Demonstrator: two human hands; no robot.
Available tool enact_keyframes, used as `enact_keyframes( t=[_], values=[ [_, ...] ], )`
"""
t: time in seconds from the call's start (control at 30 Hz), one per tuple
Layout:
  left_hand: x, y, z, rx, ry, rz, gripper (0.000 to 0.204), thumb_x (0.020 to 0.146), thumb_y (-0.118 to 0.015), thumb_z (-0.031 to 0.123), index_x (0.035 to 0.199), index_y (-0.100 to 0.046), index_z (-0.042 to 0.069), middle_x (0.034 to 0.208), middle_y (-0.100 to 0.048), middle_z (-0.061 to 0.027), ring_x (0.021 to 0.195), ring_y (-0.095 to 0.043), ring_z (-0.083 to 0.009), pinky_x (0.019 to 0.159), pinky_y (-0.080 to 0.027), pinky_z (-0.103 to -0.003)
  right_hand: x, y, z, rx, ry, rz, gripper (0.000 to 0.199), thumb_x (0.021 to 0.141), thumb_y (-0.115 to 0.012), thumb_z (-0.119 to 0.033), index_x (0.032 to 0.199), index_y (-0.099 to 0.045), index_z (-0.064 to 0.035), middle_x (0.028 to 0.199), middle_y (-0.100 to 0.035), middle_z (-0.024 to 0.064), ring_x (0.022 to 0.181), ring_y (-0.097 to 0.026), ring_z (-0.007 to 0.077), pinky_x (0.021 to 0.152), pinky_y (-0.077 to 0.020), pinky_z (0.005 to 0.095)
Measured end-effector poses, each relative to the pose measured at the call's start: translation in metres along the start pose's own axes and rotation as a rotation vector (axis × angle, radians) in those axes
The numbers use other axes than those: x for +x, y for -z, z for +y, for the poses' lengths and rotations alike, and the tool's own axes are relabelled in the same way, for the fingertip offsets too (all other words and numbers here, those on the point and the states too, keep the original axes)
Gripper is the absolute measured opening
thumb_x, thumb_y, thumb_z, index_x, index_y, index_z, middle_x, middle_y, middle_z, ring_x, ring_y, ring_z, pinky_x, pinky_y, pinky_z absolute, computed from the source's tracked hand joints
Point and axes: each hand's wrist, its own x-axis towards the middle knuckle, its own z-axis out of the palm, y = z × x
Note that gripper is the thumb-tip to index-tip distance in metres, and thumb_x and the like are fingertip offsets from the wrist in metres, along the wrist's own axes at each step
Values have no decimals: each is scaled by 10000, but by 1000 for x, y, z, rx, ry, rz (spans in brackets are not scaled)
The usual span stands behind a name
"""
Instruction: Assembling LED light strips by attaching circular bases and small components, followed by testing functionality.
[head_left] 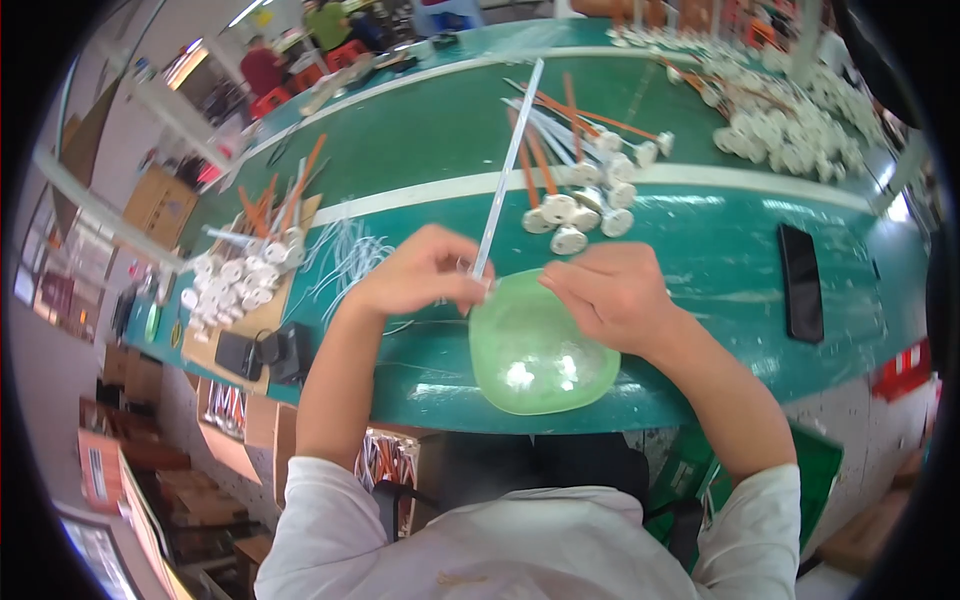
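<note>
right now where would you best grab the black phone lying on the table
Take the phone by its two long edges near the middle, coming straight down from above. It lies flat on the green table, long and narrow, with bare table along both sides, so fingers can likely close across its width. The right hand is nearer to it.

A long, thin, clear tube (505,165) slants up from the middle of the frame, above a green bowl (535,350) at the table's edge.

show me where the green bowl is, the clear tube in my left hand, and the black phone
green bowl (530,370), head view, on its inner bottom.
clear tube (505,170), head view, middle of its length.
black phone (801,282), head view, centre of its dark face.
</note>
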Motion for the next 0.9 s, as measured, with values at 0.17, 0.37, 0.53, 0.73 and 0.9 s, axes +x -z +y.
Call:
enact_keyframes(
  t=[0.17, 0.37, 0.53, 0.73, 0.9],
  values=[
    [-1, 84, 15, 875, 6, 587, 422, 772, -704, 388, 830, -709, -30, 658, -648, -206, 619, -661, -288, 614, -515, -386, 0, 1, -2, -3, -22, -29, 123, 743, -753, 14, 842, -709, -45, 649, -631, 76, 535, -596, 243, 487, -448, 341],
    [-89, 189, -14, 1355, 420, 753, 450, 757, -687, 406, 804, -691, -42, 755, -685, -234, 720, -684, -391, 693, -544, -470, 6, -4, -9, -54, -7, 20, 113, 763, -746, 26, 852, -694, -19, 630, -612, 89, 514, -574, 236, 476, -428, 339],
    [-143, 204, -34, 1380, 748, 716, 437, 807, -651, 426, 1059, -726, 76, 1015, -703, -254, 939, -685, -422, 831, -552, -507, 6, -6, -16, -26, 30, -47, 112, 768, -746, 23, 852, -681, -12, 631, -607, 92, 502, -565, 244, 466, -420, 340],
    [-125, 174, -9, 1537, 683, 933, 472, 815, -676, 455, 888, -714, -10, 878, -683, -280, 874, -680, -420, 784, -546, -501, -5, -11, -6, -67, -136, 76, 87, 799, -738, 9, 859, -682, -19, 654, -631, 100, 531, -600, 258, 479, -446, 337],
    [-136, 195, -13, 1459, 567, 1077, 456, 808, -695, 432, 785, -723, -23, 785, -678, -270, 800, -683, -442, 745, -557, -502, 1, -11, -11, -107, -137, 93, 84, 808, -749, -12, 845, -674, -17, 653, -636, 102, 542, -616, 264, 488, -459, 330]
  ],
)
